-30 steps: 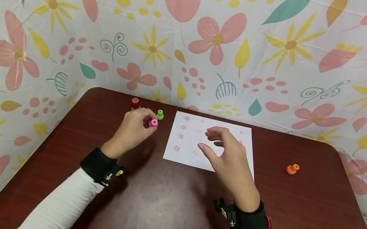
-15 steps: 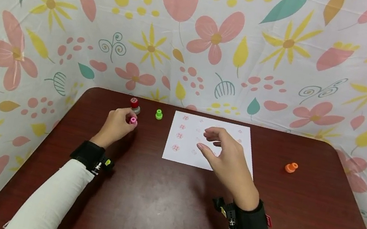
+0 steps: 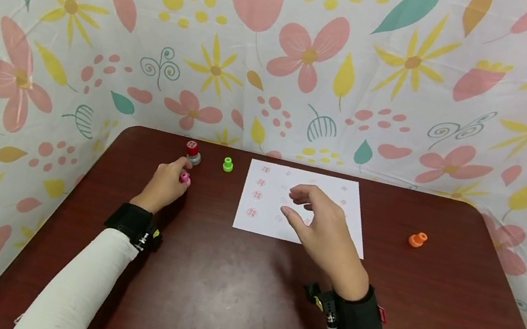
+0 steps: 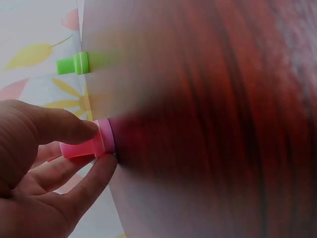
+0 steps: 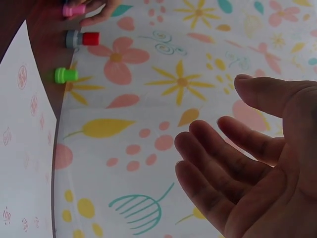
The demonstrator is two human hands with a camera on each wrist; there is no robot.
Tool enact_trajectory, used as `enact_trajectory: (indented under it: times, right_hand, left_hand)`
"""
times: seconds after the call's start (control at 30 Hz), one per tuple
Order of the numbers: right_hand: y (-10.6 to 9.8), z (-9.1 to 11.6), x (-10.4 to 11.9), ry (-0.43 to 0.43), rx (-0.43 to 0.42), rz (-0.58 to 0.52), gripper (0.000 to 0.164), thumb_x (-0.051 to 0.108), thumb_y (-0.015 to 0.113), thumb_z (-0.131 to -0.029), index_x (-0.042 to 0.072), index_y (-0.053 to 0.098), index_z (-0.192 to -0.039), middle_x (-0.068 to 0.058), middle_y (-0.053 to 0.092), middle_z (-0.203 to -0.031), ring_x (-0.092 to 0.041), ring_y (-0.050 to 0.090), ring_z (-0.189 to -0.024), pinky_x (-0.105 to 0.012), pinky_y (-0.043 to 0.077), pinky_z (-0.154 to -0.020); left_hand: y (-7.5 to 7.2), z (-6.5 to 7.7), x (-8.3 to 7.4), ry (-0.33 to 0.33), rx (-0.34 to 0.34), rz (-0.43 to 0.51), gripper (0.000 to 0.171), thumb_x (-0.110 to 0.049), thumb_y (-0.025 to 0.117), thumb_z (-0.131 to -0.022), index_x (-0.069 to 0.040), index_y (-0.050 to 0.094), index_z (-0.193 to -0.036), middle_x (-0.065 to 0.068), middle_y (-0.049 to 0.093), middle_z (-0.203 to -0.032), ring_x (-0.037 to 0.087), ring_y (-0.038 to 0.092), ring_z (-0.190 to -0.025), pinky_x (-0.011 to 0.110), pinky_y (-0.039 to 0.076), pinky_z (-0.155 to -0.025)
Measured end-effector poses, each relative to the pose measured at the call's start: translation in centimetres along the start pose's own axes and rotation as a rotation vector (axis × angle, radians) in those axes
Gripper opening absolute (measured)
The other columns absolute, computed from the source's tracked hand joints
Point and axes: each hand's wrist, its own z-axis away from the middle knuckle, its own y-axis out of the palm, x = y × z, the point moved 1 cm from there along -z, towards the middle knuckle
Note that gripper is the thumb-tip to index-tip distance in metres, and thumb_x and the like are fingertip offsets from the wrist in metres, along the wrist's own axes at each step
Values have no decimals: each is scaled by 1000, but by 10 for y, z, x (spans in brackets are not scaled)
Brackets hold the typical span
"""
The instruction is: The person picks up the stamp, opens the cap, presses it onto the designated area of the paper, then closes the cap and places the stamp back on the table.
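My left hand [image 3: 163,185] pinches a small pink stamp [image 3: 185,177] between thumb and fingers at the far left of the table. In the left wrist view the pink stamp [image 4: 79,150] stands with its wide base down at the brown tabletop. Just behind that hand is a red-topped stamp with a grey base [image 3: 193,154], and a bright green stamp [image 3: 228,165] stands to its right. My right hand [image 3: 327,237] hovers over a white sheet of paper [image 3: 265,227], fingers loosely bent and holding nothing. Rows of reddish stamped marks cover the sheet, partly hidden by this hand.
An orange stamp [image 3: 417,240] lies tilted on the right side of the brown table [image 3: 229,299]. Behind the table's back edge hangs a white cloth with a flower print [image 3: 298,118].
My left hand has carried the pink stamp left, away from the green stamp, and lowered it toward the table in front of the red-topped stamp. The right hand has hardly moved.
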Motion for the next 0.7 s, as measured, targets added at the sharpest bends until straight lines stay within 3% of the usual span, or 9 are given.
enact_trajectory:
  times: [0.17,0.33,0.47,0.7]
  right_hand:
    - [-4,0,-4,15,13,57,34,17,79,-93,6,65,-122,-9,72,-114,-25,69,-106,-46,57,-87]
    - [-13,-2,-13,18,27,154,37,18,78,-94,3,65,-126,-12,70,-118,-29,67,-109,-47,57,-88]
    - [-22,-3,-27,-25,44,217,38,16,78,-93,2,66,-126,-15,67,-123,-31,65,-114,-50,57,-92]
    - [-45,2,-62,-62,61,362,41,15,82,-89,-1,67,-123,-19,64,-128,-38,58,-121,-55,52,-100]
  left_hand:
    - [-2,2,-2,11,10,-36,42,-5,65,-94,4,55,-134,24,69,-114,38,62,-101,50,53,-90]
    - [-8,8,-9,76,-70,-85,54,-15,71,-93,7,54,-139,30,62,-132,49,53,-125,59,44,-111]
    - [-11,16,-22,135,-111,-88,59,-22,75,-93,7,54,-141,30,56,-142,51,48,-131,60,41,-114]
    - [-8,30,-50,252,-125,-101,62,-27,74,-96,6,52,-144,31,50,-148,50,44,-137,60,39,-116]
